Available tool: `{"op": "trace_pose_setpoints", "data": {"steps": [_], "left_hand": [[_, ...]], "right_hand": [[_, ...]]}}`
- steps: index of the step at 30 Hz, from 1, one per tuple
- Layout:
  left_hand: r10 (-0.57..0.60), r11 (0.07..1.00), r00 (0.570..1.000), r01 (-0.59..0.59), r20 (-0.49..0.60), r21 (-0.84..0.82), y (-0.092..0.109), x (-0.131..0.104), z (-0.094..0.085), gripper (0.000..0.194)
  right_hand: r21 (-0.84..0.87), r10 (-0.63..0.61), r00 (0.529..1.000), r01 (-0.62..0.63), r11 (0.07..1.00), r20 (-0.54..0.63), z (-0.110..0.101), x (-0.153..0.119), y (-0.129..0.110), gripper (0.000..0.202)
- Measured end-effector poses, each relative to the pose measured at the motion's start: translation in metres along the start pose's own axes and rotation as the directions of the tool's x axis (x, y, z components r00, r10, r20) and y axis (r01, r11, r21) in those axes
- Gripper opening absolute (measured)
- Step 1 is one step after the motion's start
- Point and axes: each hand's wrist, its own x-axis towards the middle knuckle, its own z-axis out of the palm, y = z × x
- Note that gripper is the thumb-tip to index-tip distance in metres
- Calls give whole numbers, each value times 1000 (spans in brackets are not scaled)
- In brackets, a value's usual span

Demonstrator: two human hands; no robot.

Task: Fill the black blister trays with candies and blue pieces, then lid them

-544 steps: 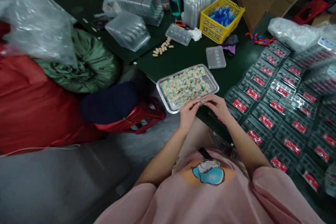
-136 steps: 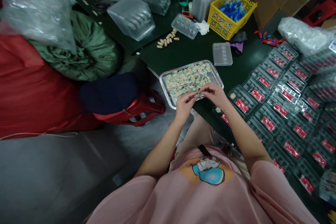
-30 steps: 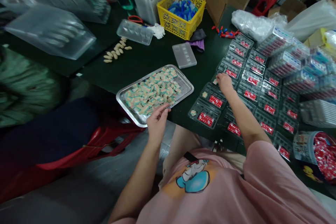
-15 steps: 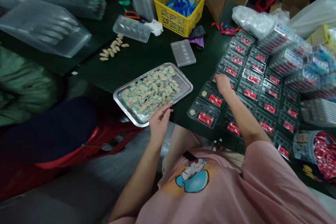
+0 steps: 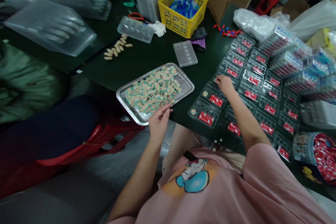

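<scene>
A metal tray (image 5: 187,83) heaped with small green-and-tan pieces (image 5: 154,89) lies on the dark table. At its near rim is my left hand (image 5: 159,117), thumb and fingers pinched together; what they hold, if anything, is too small to name. My right hand (image 5: 224,83) reaches over a clear plastic blister tray in the left row, fingertips closed at its left compartment; what is between them is hidden. Two nearer blister trays (image 5: 206,112) each hold a small piece at the left and a red packet (image 5: 216,100) at the right.
A yellow basket (image 5: 174,24) of blue items stands at the back. Clear lids, peanut-shaped pieces (image 5: 115,49) and red-handled scissors lie left of it. Stacked packs (image 5: 286,64) and a tub (image 5: 304,147) of red packets flank the right side.
The view has shifted slightly, so the table items sit a little further right. My right hand has moved slightly at the same blister tray; my left hand stays at the tray rim.
</scene>
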Motion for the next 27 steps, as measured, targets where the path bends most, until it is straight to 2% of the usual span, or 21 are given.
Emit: {"op": "trace_pose_setpoints", "data": {"steps": [5,7,12,15,18,22,25,27], "left_hand": [[-5,1000,1000,5,-14,-7,-1,0,-1,32],[-4,1000,1000,4,-18,-11,-1,0,-1,32],[-1,1000,999,0,-36,-27,-1,2,-2,31],[-1,999,1000,0,-30,-46,-4,5,-4,29],[-7,997,999,4,-40,-75,-3,10,-5,28],[1,995,998,-6,-55,-99,4,13,-4,25],[12,994,998,-19,-64,-106,6,14,-4,26],[6,993,997,-15,-79,-116,7,13,-7,28]], "right_hand": [[-49,0,992,-6,999,-126,2,-2,-2,17],[-99,-5,993,-6,995,-116,5,-1,-3,18],[-136,-18,1000,17,991,-10,7,-1,0,24],[-77,-49,998,45,996,-50,5,-3,-6,23],[101,-128,983,142,985,-135,7,-4,-33,20],[357,-309,950,300,884,-33,25,4,-92,16],[386,-361,932,321,865,34,40,17,-128,22],[399,-364,931,329,856,11,43,23,-142,25]]}}
